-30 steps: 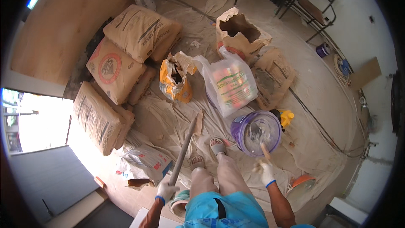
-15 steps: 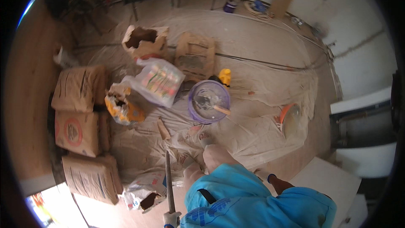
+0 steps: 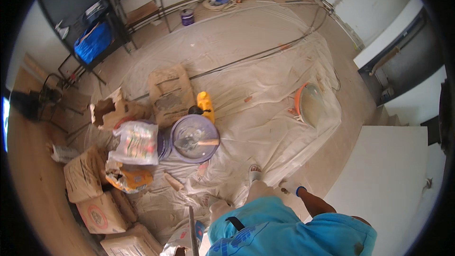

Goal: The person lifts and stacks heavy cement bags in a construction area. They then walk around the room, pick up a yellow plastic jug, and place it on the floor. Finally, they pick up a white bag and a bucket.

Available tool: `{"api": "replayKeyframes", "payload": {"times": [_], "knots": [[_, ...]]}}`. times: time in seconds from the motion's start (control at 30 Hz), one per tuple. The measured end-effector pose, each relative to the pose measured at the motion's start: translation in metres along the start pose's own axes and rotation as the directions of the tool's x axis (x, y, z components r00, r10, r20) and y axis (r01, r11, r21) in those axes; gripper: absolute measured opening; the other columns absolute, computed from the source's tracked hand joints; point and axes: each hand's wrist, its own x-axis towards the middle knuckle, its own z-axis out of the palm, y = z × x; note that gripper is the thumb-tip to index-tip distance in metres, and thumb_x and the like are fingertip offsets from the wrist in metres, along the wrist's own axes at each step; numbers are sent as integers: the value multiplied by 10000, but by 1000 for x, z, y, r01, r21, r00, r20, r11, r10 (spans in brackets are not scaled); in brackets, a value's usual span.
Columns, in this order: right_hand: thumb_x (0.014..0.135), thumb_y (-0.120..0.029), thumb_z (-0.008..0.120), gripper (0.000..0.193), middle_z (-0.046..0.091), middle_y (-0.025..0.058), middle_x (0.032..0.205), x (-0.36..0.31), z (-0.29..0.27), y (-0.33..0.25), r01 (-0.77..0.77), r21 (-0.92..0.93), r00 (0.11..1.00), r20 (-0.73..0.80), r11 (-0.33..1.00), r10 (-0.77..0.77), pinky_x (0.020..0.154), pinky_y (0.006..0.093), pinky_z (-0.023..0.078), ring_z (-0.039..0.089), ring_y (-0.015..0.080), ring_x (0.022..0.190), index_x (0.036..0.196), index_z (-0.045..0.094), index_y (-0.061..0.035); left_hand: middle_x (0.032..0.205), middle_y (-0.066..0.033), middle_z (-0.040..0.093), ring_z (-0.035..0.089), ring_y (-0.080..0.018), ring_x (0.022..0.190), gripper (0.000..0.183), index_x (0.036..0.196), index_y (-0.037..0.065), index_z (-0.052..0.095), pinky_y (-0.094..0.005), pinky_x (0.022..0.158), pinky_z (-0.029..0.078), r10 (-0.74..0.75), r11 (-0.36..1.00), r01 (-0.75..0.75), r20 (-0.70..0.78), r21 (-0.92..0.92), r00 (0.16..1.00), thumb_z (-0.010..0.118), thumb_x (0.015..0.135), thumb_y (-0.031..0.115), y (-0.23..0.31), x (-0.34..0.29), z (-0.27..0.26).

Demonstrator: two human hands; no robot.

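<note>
My right hand (image 3: 290,188), in a pale glove with a blue cuff and darker fingertips, hangs beside my right leg. Its fingers are loosely bent and nothing shows in them. At the lower edge a long, thin grey bar (image 3: 193,230) stands up beside my left leg; the hand at its lower end is outside the picture. Ahead of my feet, on plastic sheeting (image 3: 265,109), sits a purple bucket (image 3: 217,153) of grey mix. A trowel with a wooden handle (image 3: 207,142) lies across it. Against the bucket stand a yellow container (image 3: 205,106) and a full plastic bag (image 3: 136,143).
Stacked paper sacks (image 3: 85,173) line the left side, near a torn open sack (image 3: 124,109) and a flat brown sack (image 3: 170,87). An orange-rimmed tub (image 3: 313,104) lies to the right, short of a white panel (image 3: 374,175). Cables cross the sheeting; a bench (image 3: 137,0) stands behind.
My view has swung right, so the bucket and sacks sit further left and lower. My feet have shifted. My left hand, earlier gripping the bar, has left the picture.
</note>
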Motion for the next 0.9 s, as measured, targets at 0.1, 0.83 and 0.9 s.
{"api": "replayKeyframes", "payload": {"times": [0.1,0.83,0.9], "knots": [[843,-214,695,312,729,118,869,27,-49,36,46,-106,999,30,993,-43,660,378,558,696,224,729,1106,711,-47,734,-83,701,640,-140,639,323,853,-54,738,-329,590,519,24,997,-24,-8,70,1000,831,765,243,65,-6,27],[869,-316,606,349,727,216,1032,155,-340,-59,165,-364,951,-187,917,-245,862,479,529,685,402,992,1046,729,-42,681,-75,667,612,-147,579,263,786,-30,713,-324,549,492,-26,958,21,13,284,1000,814,772,213,278,-50,105],[868,-307,603,345,727,217,1037,162,-353,-61,61,-360,973,-186,931,-136,868,482,527,688,397,988,1043,731,-38,676,-74,664,609,-148,573,259,780,-28,711,-324,545,490,-29,961,22,20,275,999,813,772,210,312,-44,116]]}}
